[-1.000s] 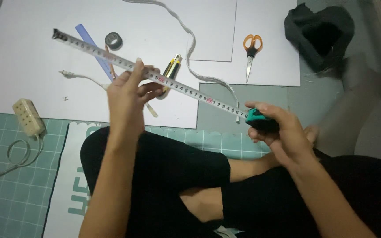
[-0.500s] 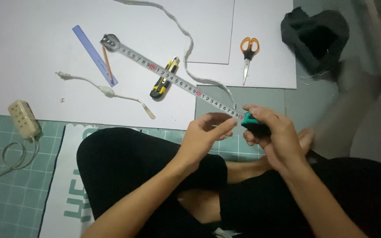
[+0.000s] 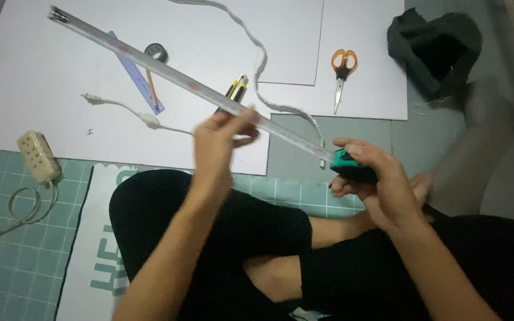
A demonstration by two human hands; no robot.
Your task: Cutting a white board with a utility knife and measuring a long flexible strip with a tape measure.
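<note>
Hands meet over crossed legs at frame centre: the right hand (image 3: 376, 184) clamps its fingers around a teal tape measure case (image 3: 352, 166), while the left hand (image 3: 221, 139) pinches the extended tape blade (image 3: 174, 74), which slants toward the upper left. Orange-handled scissors (image 3: 341, 68) lie on white board (image 3: 31, 77) at upper right.

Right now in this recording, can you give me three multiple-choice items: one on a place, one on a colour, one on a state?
1. Where do the scissors lie?
A. on the white board
B. on the green mat
C. on the person's lap

2. What colour is the tape measure case?
A. red
B. teal
C. yellow

3. How is the tape blade?
A. fully retracted
B. snapped in two
C. extended, held mid-length by the left hand

Key: 1 A, white board beneath them; 2 B, teal in the right hand; 3 C, blade runs up-left.
</note>
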